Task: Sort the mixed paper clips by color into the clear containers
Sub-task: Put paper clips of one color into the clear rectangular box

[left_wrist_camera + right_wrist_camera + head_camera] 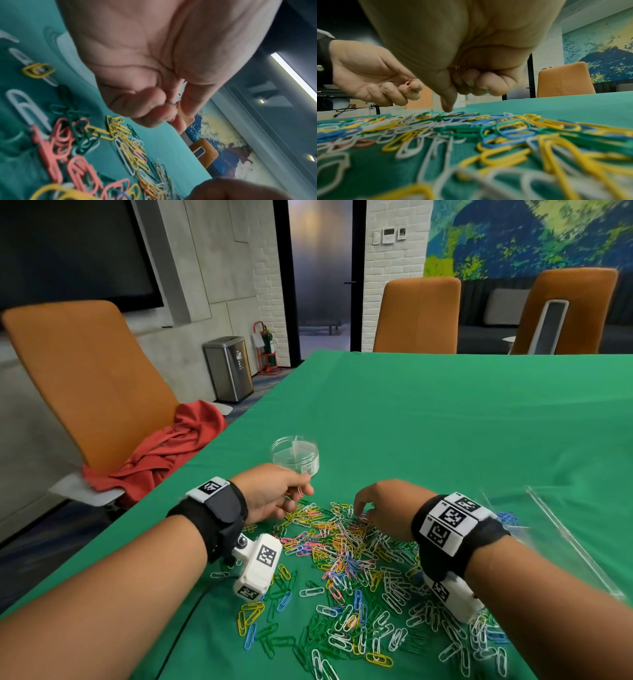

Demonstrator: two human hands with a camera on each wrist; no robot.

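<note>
The left hand (270, 494) pinches a pink clip (298, 492) near the cup (296, 455). The right hand (383, 508) has curled fingers, one fingertip touching the pile (346, 563).

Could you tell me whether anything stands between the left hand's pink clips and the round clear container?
Nothing visible does. The left hand pinches pink clips just short of the round clear container, whose top is open; only bare green tablecloth lies between.

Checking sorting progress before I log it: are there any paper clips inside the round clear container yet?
No, in the head view the round clear container beyond the left hand shows only its clear divider and a label, no clips.
</note>
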